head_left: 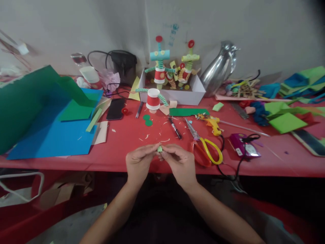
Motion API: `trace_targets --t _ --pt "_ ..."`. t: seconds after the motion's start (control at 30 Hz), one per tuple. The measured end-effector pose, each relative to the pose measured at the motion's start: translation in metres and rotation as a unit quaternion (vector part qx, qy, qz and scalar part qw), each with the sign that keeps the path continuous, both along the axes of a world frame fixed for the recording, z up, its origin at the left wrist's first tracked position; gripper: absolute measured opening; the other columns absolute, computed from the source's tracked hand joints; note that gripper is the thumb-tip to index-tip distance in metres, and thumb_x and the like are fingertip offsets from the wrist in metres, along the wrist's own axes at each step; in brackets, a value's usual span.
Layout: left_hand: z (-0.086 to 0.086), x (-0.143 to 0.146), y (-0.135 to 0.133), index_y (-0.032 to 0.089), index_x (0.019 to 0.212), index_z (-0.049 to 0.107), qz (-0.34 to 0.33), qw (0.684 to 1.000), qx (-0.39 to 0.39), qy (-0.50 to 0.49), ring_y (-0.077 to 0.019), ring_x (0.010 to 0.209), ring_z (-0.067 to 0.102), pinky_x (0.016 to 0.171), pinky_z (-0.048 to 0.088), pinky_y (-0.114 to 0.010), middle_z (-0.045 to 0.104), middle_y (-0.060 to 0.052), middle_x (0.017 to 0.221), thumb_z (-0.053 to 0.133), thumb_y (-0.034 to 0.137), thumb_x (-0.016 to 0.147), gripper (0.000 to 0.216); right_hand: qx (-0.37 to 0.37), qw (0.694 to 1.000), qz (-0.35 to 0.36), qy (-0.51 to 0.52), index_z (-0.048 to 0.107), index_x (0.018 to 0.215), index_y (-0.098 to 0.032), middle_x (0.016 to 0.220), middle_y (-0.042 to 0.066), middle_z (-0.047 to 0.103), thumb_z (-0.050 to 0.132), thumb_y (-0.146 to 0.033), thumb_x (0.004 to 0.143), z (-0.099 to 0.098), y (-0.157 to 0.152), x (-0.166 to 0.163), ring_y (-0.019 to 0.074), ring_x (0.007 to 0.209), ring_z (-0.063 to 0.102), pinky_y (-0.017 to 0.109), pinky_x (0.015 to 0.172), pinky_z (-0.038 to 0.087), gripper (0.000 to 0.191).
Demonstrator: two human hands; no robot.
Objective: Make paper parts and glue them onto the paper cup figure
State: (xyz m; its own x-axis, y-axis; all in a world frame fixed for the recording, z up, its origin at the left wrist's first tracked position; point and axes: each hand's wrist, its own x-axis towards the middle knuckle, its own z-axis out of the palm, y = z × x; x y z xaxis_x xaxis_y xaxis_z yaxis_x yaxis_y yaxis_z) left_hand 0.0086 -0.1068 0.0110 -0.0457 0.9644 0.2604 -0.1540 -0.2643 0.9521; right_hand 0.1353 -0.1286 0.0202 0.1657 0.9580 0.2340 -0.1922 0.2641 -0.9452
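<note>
Over the front edge of the red table, my left hand (139,162) and my right hand (181,163) meet at the fingertips. Between them they pinch a small piece of folded light green paper (159,148), mostly hidden by the fingers. Just beyond stand paper scraps and two green paper circles (148,123). A red and white paper cup (153,99) with springy folded green paper arms stands upright farther back. To the right of my right hand lie scissors (207,144) with yellow and orange handles, and a black marker (175,128).
A white box (175,97) holds finished paper-cup figures. Right of it stand a steel jug (219,67), a yellow glue gun (212,124) and a purple power device (243,145) with a black cable. Blue sheets (58,132) and a phone (115,109) lie left.
</note>
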Motion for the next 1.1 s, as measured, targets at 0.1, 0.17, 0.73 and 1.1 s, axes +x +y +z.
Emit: trace_targets --t 0.1,0.17,0.73,1.1 --pt "-0.001 0.004 0.007 0.027 0.090 0.079 0.011 1.000 -0.019 -0.015 -0.0145 0.077 0.071 0.075 0.059 -0.025 0.077 -0.002 0.090 0.077 0.014 0.073 0.022 -0.017 1.000 0.010 0.011 0.077 0.095 -0.027 0.086 0.000 0.072 0.069 -0.021 0.085 -0.004 0.006 0.002 0.0139 0.073 0.069 0.031 0.074 0.060 0.014" --pt "-0.001 0.005 0.011 0.026 0.101 0.077 0.005 0.998 -0.048 -0.033 -0.0135 0.077 0.070 0.076 0.058 -0.025 0.077 -0.001 0.088 0.077 0.014 0.072 0.032 -0.031 0.999 0.006 0.021 0.076 0.100 -0.028 0.087 0.000 0.073 0.067 -0.024 0.087 -0.007 0.009 0.004 0.0136 0.075 0.069 0.031 0.077 0.059 0.016" --pt "0.004 0.006 0.015 0.013 0.083 0.072 -0.075 0.874 -0.330 -0.349 -0.0057 0.067 0.067 0.068 0.056 -0.013 0.070 0.000 0.077 0.070 0.005 0.078 0.009 -0.067 0.997 0.032 -0.030 0.066 0.116 -0.027 0.109 0.003 0.068 0.070 -0.029 0.083 -0.013 0.014 0.014 0.0161 0.094 0.066 0.032 0.085 0.056 0.034" --pt "0.021 0.006 0.018 0.008 0.083 0.065 -0.040 0.758 -0.472 -0.448 -0.0082 0.065 0.069 0.065 0.059 -0.015 0.072 -0.008 0.080 0.050 0.008 0.094 0.019 -0.066 0.995 -0.002 -0.075 0.067 0.109 -0.024 0.087 0.000 0.069 0.068 -0.034 0.084 -0.006 0.010 0.023 0.0128 0.071 0.065 0.027 0.069 0.055 0.026"
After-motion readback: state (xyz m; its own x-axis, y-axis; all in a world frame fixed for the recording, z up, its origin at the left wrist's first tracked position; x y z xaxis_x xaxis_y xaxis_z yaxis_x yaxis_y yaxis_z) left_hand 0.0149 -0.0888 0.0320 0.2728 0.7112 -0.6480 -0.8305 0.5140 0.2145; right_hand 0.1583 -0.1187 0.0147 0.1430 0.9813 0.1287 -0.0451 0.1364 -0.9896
